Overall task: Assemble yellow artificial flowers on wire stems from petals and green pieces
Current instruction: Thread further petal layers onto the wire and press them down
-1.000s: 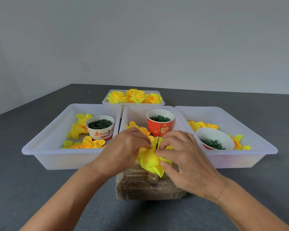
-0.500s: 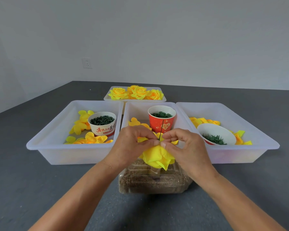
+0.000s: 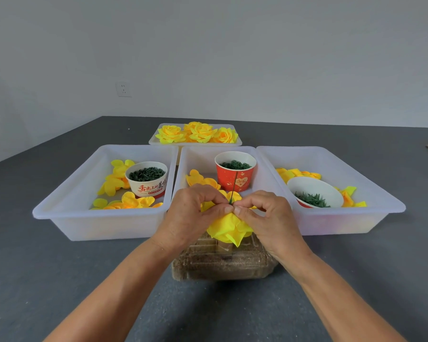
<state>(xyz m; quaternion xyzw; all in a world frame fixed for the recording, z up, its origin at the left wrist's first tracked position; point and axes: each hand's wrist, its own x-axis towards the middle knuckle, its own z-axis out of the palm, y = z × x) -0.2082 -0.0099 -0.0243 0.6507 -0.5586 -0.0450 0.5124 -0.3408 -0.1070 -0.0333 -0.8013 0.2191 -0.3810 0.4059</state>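
Above the clear plastic box (image 3: 223, 264), the left hand (image 3: 192, 215) and right hand (image 3: 269, 218) now pinch the yellow flower head (image 3: 229, 229) at the wire stem (image 3: 233, 187), fingertips closer than before: likely seating a petal layer. Beyond it, the middle tray (image 3: 183, 169) rim crowds them; open tabletop lies either side.

Head-worn, looking forward and down across the grey table (image 3: 47, 255), close over both hands, toward the wall (image 3: 232, 58).
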